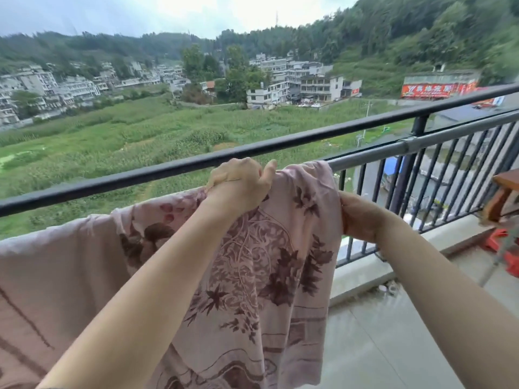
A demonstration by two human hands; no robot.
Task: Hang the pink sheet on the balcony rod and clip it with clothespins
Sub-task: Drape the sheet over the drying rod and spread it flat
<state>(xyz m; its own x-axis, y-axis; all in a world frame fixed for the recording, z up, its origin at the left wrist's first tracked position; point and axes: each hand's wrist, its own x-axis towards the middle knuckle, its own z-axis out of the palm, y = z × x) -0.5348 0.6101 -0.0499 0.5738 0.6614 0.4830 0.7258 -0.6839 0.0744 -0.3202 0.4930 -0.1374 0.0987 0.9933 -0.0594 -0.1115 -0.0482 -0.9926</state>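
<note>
The pink sheet (pixel 261 265), printed with dark maroon leaves and flowers, hangs draped over the grey balcony rod (pixel 421 141) and falls toward me. My left hand (pixel 241 183) grips the sheet's top fold where it lies over the rod. My right hand (pixel 359 214) pinches the sheet's right edge lower down, just in front of the railing. The rod's left stretch is hidden under the cloth. No clothespins are visible.
A black railing top bar (pixel 140 175) runs behind the rod, with vertical black bars (pixel 438 189) at the right. A wooden piece of furniture (pixel 502 195) and red plastic items (pixel 505 248) stand at the far right on the tiled balcony floor (pixel 393 332).
</note>
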